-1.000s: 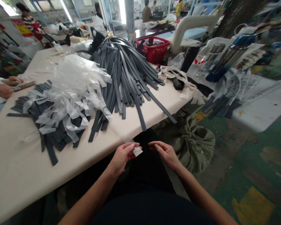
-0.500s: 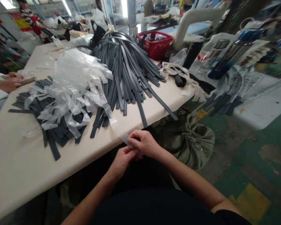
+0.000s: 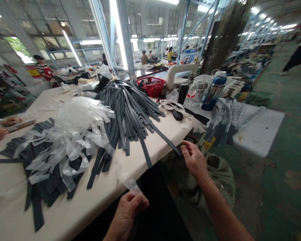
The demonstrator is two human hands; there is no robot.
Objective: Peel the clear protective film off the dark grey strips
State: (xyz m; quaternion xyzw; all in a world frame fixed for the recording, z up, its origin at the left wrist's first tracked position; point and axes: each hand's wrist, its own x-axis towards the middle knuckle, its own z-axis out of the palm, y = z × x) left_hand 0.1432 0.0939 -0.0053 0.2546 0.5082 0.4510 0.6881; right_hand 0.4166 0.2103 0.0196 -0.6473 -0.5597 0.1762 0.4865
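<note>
My left hand [image 3: 130, 208] pinches a narrow clear plastic sleeve [image 3: 131, 185] in front of the table edge. Its far end sticks up past the fingers. At the table's front edge, my right hand [image 3: 195, 161] has its thumb and fingertips closed at the free end of a long dark grey strip [image 3: 165, 138]. This strip belongs to a large tied bundle of dark strips [image 3: 125, 115] spread over the table. To the left, a heap of clear plastic sleeves [image 3: 76, 115] lies on shorter dark strips [image 3: 43, 184].
A red basket [image 3: 150, 87] stands behind the bundle. On the right are a blue and silver bottle [image 3: 214, 93], a white side table [image 3: 263, 130] with sleeved strips [image 3: 222, 118], and a green sack [image 3: 219, 174] below. Another person's hands [image 3: 5, 125] are at the far left.
My hands have separated. The right hand went right to the end of a dark strip, while the left kept the plastic sleeve. The camera view has tilted up.
</note>
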